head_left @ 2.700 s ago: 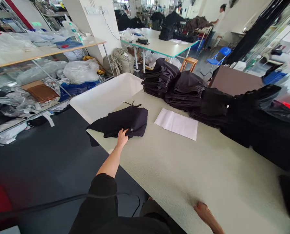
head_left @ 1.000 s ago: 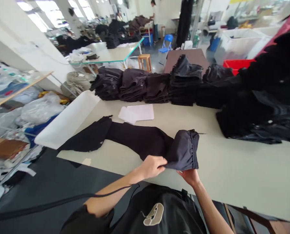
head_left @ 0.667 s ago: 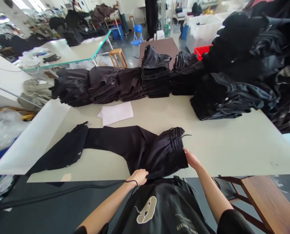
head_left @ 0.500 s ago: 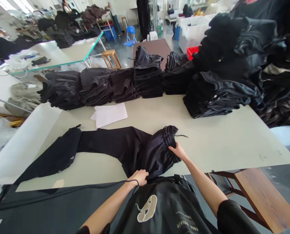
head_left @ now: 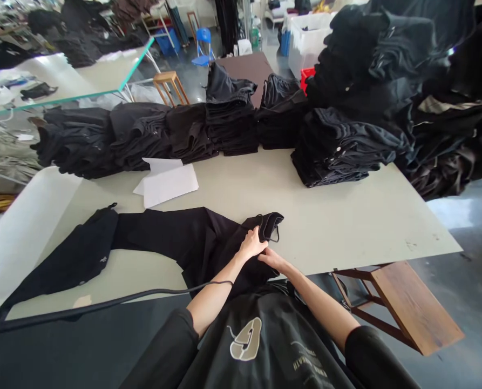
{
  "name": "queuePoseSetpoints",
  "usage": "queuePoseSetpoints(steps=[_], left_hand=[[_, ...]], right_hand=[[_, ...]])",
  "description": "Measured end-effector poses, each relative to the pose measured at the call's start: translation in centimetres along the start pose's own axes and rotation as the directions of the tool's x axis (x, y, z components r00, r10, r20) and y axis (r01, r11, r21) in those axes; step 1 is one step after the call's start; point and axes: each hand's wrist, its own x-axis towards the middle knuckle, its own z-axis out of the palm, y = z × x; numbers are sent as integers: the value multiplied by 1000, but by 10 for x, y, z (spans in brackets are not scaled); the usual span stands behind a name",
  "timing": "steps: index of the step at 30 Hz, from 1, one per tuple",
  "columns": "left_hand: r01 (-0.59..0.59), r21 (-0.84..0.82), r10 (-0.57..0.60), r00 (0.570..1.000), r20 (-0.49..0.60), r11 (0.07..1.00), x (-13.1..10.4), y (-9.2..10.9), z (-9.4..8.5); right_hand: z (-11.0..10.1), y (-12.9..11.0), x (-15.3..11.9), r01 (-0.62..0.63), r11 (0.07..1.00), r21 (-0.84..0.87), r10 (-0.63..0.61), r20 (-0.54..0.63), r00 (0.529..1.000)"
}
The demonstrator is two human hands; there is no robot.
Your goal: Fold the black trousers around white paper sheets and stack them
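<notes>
A pair of black trousers (head_left: 160,229) lies across the near part of the table, its waistband (head_left: 271,226) toward the right with a drawstring loop hanging out. My left hand (head_left: 253,243) is closed on the fabric at the waistband. Right beside it, my right hand (head_left: 272,259) grips the waistband's near side, its fingers partly hidden by cloth. The two hands nearly touch. Over the left end of the trousers lies another dark garment (head_left: 82,251) with a small light mark.
Stacks of folded dark trousers (head_left: 139,135) line the table's far edge, with a taller pile (head_left: 341,146) at the right. White paper sheets (head_left: 170,183) lie behind the trousers. A dark cord (head_left: 143,294) crosses near my left forearm. A wooden stool (head_left: 419,308) stands at the right.
My left hand has moved up and right from the trousers' near edge to the waistband. My right hand has shifted left and slightly down, and the waistband is now gathered narrower.
</notes>
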Motion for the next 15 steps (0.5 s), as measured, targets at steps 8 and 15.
queuePoseSetpoints(steps=[8, 15], left_hand=[[41, -250, -51, 998, -34, 967, 5, -19, 9], [-96, -635, -68, 971, -229, 766, -21, -52, -1]], right_hand=[[3, -7, 10, -31, 854, 520, 159, -203, 966], [-3, -19, 15, 38, 876, 481, 68, -201, 977]])
